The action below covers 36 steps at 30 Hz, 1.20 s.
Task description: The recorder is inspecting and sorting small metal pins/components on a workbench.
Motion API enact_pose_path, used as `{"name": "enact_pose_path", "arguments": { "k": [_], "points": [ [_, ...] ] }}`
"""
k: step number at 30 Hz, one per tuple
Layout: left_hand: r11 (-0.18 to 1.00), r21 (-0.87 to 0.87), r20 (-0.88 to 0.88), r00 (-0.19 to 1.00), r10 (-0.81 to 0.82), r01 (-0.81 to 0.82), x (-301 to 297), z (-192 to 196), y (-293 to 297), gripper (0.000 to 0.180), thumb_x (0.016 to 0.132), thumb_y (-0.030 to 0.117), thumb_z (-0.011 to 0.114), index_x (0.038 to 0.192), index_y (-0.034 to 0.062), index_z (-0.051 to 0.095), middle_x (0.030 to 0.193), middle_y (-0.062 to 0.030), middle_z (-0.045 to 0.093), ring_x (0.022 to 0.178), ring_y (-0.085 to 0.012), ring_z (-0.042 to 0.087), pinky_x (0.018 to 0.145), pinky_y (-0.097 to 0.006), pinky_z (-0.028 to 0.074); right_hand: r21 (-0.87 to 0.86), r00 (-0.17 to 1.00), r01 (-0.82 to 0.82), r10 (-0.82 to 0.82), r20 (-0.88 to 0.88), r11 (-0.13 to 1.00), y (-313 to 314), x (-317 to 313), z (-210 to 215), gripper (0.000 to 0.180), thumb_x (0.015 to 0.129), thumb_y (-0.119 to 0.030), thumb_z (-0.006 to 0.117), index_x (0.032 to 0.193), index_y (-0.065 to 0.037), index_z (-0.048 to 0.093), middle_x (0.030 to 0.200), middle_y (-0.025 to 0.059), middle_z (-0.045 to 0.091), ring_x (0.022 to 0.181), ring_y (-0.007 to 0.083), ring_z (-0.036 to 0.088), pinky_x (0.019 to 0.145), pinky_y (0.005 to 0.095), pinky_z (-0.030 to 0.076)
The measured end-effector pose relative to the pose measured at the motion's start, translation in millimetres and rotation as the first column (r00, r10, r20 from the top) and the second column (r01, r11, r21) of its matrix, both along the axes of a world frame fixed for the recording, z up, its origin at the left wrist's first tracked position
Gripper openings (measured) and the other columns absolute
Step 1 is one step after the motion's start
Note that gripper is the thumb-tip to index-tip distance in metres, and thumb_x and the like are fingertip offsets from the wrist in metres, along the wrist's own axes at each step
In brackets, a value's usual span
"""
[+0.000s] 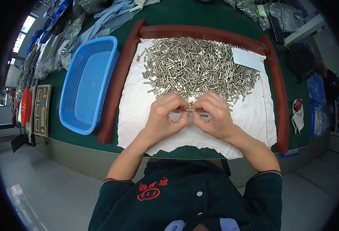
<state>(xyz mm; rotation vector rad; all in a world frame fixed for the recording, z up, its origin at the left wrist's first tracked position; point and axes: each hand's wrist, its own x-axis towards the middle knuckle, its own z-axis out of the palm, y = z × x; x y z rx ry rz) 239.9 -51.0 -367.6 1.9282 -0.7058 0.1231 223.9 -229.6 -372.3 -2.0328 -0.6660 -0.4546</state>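
Note:
Between the fingertips of my left hand [165, 117] and my right hand [215, 117] is a small metal pin [190, 110], held level by its two ends. Both hands pinch it above a white cloth [138, 127]. Just beyond my fingers spreads a large heap of short silvery metal pins [196, 67]. Another loose pin [203, 115] lies on the cloth close to my right fingers. My fingertips cover the ends of the held pin.
A dark red wooden frame [113, 100] borders the cloth on three sides. Left of it stands a blue plastic basket [87, 86], with a calculator [43, 109] farther left. A pale card [246, 58] rests on the heap's right; a crumpled cloth [298, 117] lies outside the frame.

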Motion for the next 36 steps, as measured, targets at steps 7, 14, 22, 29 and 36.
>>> {"name": "enact_pose_path", "arguments": {
  "k": [7, 14, 22, 29, 36],
  "points": [
    [0.999, 0.047, -0.003, 1.000, 0.003, -0.003, -0.6, 3.1, 2.2, 0.013, 0.063, -0.002, 0.063, 0.073, 0.0026, 0.057, 0.072, -0.0048, 0.059, 0.063, -0.0169, 0.058, 0.060, -0.028, 0.046, -0.005, 1.000, 0.007, -0.007, 0.006, 1.000, 0.9, -0.7, 2.2, 0.013, 0.063, 0.002, 0.064, 0.073, -0.003, 0.058, 0.070, 0.0065, 0.057, 0.065, 0.0231, 0.054, 0.054, 0.0328, 0.043],
    [0.997, 0.077, -0.014, 1.000, -0.008, 0.009, -0.4, 3.9, 2.6, 0.013, 0.064, -0.006, 0.062, 0.074, 0.0004, 0.057, 0.074, -0.0067, 0.060, 0.067, -0.0171, 0.059, 0.060, -0.026, 0.048, -0.011, 1.000, 0.013, -0.013, 0.008, 1.000, 1.1, -1.3, 1.5, 0.013, 0.064, 0.002, 0.065, 0.074, -0.003, 0.058, 0.070, 0.0068, 0.057, 0.065, 0.0234, 0.055, 0.055, 0.0328, 0.044],
    [0.999, 0.006, 0.043, 0.998, 0.035, -0.035, 0.8, 1.4, 1.3, 0.011, 0.063, 0.000, 0.065, 0.071, 0.0040, 0.057, 0.069, -0.0042, 0.059, 0.060, -0.0184, 0.058, 0.059, -0.030, 0.044, 0.004, 0.999, 0.007, -0.007, -0.032, 1.000, 1.4, -2.2, 3.2, 0.011, 0.069, 0.001, 0.066, 0.076, -0.002, 0.059, 0.071, 0.0078, 0.057, 0.065, 0.0242, 0.054, 0.056, 0.0333, 0.044],
    [1.000, 0.005, 0.104, 0.994, 0.019, -0.020, 0.8, 4.1, 1.5, 0.012, 0.064, 0.000, 0.065, 0.072, 0.0049, 0.057, 0.072, -0.0039, 0.059, 0.061, -0.0179, 0.058, 0.061, -0.030, 0.043, 0.005, 0.999, -0.015, 0.015, -0.043, 1.000, -0.1, -2.5, 5.0, 0.010, 0.071, 0.000, 0.066, 0.076, -0.003, 0.057, 0.071, 0.0083, 0.056, 0.065, 0.0253, 0.053, 0.057, 0.0342, 0.043],
    [0.999, 0.046, 0.084, 0.996, -0.020, 0.016, -0.8, 6.5, 4.7, 0.015, 0.063, -0.006, 0.064, 0.074, 0.0025, 0.058, 0.075, -0.0059, 0.061, 0.068, -0.0182, 0.059, 0.063, -0.029, 0.045, -0.030, 0.999, -0.018, 0.017, -0.045, 0.999, -2.6, -2.7, 5.2, 0.005, 0.075, 0.001, 0.063, 0.077, -0.001, 0.058, 0.074, 0.0095, 0.058, 0.066, 0.0237, 0.054, 0.057, 0.0318, 0.043]
  ]
}}
